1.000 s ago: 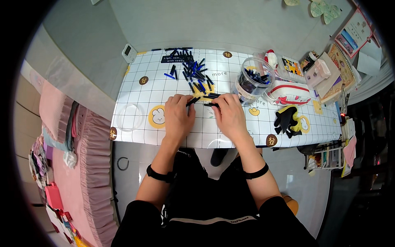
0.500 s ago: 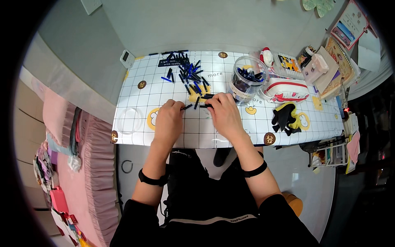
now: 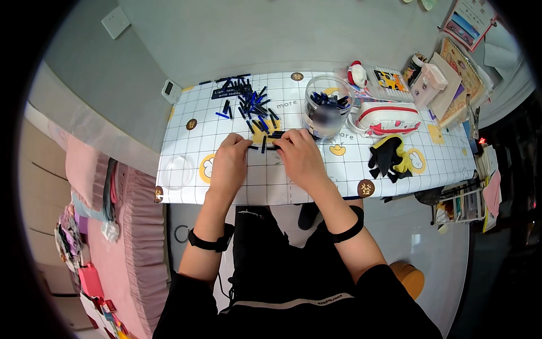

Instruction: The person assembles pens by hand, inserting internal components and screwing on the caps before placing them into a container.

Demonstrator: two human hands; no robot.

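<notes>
Dark sticks (image 3: pixel 263 144) lie left of the clear jar (image 3: pixel 313 126); nearer it, the right hand (image 3: pixel 301 158) pinches one between fingers, and farther left the left hand (image 3: pixel 229 163) likewise. Light, level pinches should probably curb rolling.

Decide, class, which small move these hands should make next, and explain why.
Perhaps ease the left hand and the right hand slightly closer together: the left touches a short dark stick, the right touches another stick, and a third stick lies lengthwise between those two.
</notes>
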